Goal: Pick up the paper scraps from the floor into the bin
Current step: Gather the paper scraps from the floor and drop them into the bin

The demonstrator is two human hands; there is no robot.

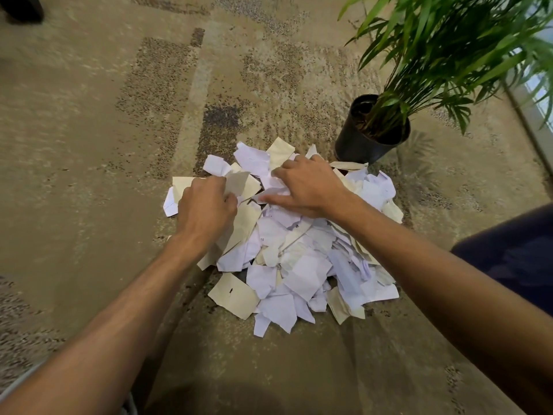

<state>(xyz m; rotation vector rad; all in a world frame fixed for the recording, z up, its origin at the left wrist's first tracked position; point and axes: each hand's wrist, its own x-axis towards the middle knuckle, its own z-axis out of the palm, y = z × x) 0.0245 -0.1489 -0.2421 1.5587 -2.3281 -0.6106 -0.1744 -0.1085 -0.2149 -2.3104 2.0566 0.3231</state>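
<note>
Jagged white and cream paper scraps [287, 256] — heaped on mottled carpet [89, 145].

One heap of paper scraps [287, 253] on the carpet [74, 175], white and cream pieces mixed, far too many and too overlapped to count singly; several dozen at least. Two bare hands over the heap: one left hand [206, 205], one right hand [308, 187]. One grey-beige scrap [238, 182] pinched at the left hand's fingertips. One potted plant [443, 55] in one black pot [359, 142] just beyond the heap. One dark object [21, 7] at the top left corner, kind unclear
</note>
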